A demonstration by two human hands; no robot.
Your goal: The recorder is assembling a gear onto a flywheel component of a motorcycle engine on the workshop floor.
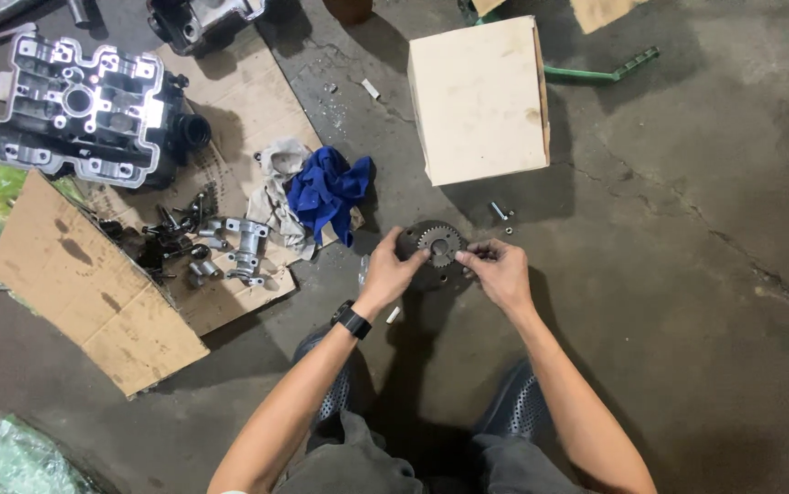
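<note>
A dark round toothed gear assembly (437,245) is held low over the concrete floor between both hands. My left hand (389,273), with a black watch on its wrist, grips the gear's left rim. My right hand (499,270) pinches its right edge with fingertips; I cannot tell if a small part is between those fingers. My two dark perforated shoes show below the hands.
A pale cardboard box (479,99) stands just beyond the gear, with a bolt (499,211) beside it. Blue and grey rags (325,189) lie left. Flattened cardboard (93,284) carries several small engine parts (195,247) and a cylinder head (79,105). A green metal bar (600,71) lies far right.
</note>
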